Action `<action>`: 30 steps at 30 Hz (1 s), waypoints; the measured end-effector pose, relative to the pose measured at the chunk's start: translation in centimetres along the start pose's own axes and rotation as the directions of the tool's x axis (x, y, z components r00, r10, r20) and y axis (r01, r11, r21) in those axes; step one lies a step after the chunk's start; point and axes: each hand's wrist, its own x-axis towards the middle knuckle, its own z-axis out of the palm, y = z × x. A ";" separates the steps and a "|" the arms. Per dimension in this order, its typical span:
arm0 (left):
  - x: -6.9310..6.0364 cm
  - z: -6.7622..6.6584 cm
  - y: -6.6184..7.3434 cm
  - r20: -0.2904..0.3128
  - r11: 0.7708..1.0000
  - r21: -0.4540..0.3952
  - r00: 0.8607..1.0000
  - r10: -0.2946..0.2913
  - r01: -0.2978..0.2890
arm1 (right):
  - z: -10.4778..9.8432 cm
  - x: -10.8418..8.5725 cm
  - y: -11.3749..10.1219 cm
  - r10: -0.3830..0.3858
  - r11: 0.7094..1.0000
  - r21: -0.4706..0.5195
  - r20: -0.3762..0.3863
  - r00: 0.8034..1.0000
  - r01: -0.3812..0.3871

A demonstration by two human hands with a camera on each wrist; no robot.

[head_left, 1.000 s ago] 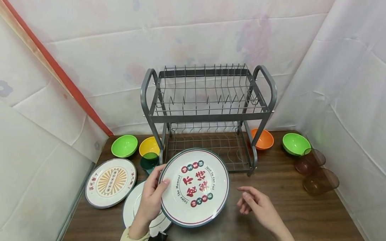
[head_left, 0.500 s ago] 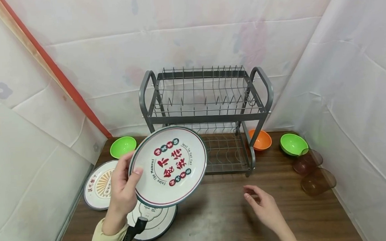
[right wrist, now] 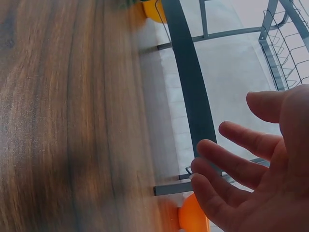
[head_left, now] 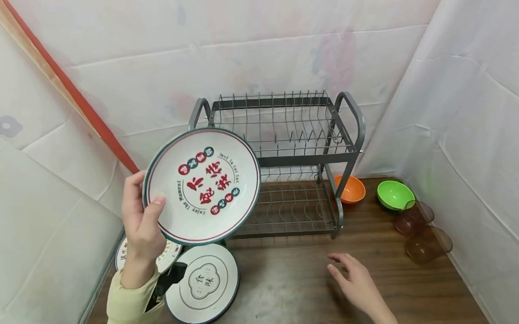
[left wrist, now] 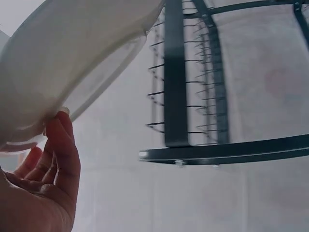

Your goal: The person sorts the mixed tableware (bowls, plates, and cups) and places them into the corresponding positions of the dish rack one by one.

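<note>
My left hand (head_left: pixel 140 223) grips a round white plate (head_left: pixel 202 188) by its left edge, thumb on the printed face and fingers behind. The plate has a dark green rim and red lettering. It is raised in front of the left part of a grey two-tier dish rack (head_left: pixel 304 159). From below, the left wrist view shows the plate's underside (left wrist: pixel 72 53) beside the rack's frame. Above the table's right half, my right hand (head_left: pixel 359 285) holds nothing, its fingers loosely bent and apart from any object.
On the table (head_left: pixel 289 285), a white plate with black print (head_left: pixel 203 283) lies beside a partly hidden patterned plate (head_left: pixel 170 255). An orange bowl (head_left: pixel 352 189), a green bowl (head_left: pixel 395 195) and two brown-tinted cups (head_left: pixel 427 244) stand at right. A yellow bowl (right wrist: pixel 155 10) shows in the right wrist view.
My left hand has lifted the plate up and to the left, toward the rack's upper tier. The black-printed plate below has come into full view. My right hand has shifted slightly right.
</note>
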 end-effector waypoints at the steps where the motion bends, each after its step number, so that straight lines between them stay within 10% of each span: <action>1: 0.6 0.2 0.1 -0.020 1.000 -0.015 1.000 0.003 -0.003 | 0.1 0.0 0.0 -0.002 1.000 -0.007 -0.002 1.000 0.002; 19: 9.4 3.4 1.0 -0.310 0.980 0.200 0.948 0.074 -0.011 | 3.5 -0.8 -0.8 -0.122 0.992 0.011 0.051 0.991 0.122; 30: 12.4 3.9 -2.7 -0.215 0.824 0.566 0.972 0.096 0.044 | 4.3 -1.0 -0.6 -0.173 0.985 0.035 0.107 0.979 0.171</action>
